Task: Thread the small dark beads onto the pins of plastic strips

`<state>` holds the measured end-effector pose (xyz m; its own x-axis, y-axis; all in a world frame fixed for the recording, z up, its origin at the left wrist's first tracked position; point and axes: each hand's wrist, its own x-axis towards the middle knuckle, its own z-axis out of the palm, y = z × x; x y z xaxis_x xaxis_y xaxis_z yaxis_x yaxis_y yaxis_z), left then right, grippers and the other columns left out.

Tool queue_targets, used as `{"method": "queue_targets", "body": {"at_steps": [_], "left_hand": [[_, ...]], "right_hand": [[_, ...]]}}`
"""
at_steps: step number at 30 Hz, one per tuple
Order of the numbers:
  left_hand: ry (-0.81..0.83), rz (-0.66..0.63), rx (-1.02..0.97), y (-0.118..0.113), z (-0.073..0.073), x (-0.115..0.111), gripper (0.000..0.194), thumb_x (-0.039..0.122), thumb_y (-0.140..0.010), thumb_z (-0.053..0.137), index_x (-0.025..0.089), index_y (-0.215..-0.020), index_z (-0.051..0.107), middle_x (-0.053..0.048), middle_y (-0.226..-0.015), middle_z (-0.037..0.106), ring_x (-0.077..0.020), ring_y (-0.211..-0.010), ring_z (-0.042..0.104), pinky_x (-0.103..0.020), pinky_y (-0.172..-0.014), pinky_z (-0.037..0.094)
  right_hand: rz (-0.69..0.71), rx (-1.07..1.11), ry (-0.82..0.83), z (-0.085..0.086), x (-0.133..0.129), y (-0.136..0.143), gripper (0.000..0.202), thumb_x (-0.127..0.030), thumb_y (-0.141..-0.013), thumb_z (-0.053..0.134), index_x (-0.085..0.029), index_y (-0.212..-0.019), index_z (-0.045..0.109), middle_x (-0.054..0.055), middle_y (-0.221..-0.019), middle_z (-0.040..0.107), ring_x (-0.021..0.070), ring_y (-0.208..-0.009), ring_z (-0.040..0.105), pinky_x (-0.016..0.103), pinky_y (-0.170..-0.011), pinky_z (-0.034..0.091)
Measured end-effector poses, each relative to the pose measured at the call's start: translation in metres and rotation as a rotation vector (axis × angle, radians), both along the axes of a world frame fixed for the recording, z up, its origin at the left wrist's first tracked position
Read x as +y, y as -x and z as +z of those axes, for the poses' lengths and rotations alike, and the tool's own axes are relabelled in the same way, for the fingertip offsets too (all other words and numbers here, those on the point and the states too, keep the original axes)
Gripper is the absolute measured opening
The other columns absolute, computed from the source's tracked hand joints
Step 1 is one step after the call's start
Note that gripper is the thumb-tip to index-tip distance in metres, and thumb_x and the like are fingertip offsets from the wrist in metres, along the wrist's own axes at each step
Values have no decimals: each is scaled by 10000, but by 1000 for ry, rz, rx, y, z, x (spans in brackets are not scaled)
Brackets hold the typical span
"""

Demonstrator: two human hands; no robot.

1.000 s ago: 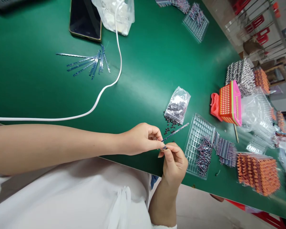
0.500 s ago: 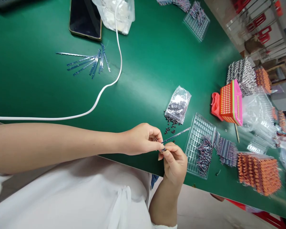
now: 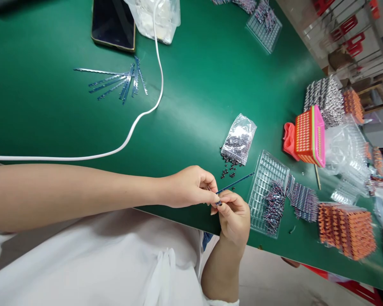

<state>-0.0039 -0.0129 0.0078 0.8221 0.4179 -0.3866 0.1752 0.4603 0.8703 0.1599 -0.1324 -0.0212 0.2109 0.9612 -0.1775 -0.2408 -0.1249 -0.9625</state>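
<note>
My left hand [image 3: 191,187] and my right hand [image 3: 234,216] meet at the front edge of the green table, both closed in a pinch. Between their fingertips is a small dark part [image 3: 219,203], mostly covered. A thin blue notched strip [image 3: 236,182] runs from the fingertips up toward a clear tray; which hand carries it I cannot tell. Fine wires [image 3: 209,188] show within my left fingers. Just beyond the hands lie loose small dark beads [image 3: 228,170], beside a clear plastic bag [image 3: 239,138] full of more.
Right of my hands is the clear compartment tray [image 3: 258,195], with a heap of thin-legged parts [image 3: 274,206]. Stacked orange parts [image 3: 347,229] and an orange-pink basket [image 3: 309,136] stand farther right. More blue strips [image 3: 124,83], a phone [image 3: 113,25] and a white cable [image 3: 137,123] lie left.
The strip has turned slightly and now looks darker blue instead of silvery. Both hands stay almost in place, with the small dark part shifted a little between the fingertips.
</note>
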Motion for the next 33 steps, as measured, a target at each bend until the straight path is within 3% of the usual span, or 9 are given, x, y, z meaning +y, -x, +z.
{"method": "queue_targets", "body": {"at_steps": [17, 33], "left_hand": [[-69, -26, 33, 0, -2, -1, 144, 280, -749, 682, 154, -703, 627, 10, -639, 661, -123, -616, 570, -215, -567, 398], [-124, -39, 28, 2, -5, -1, 149, 269, -770, 664, 157, -687, 612, 13, -638, 665, -115, -619, 559, -207, -558, 384]], "right_hand": [[-21, -58, 40, 0, -2, 1, 54, -246, -785, 795, -238, -806, 746, -3, -732, 646, 142, -646, 643, 252, -481, 553], [-20, -72, -3, -3, -2, 3, 73, -190, -819, 759, -259, -841, 752, -14, -762, 645, 130, -660, 647, 254, -509, 564]]}}
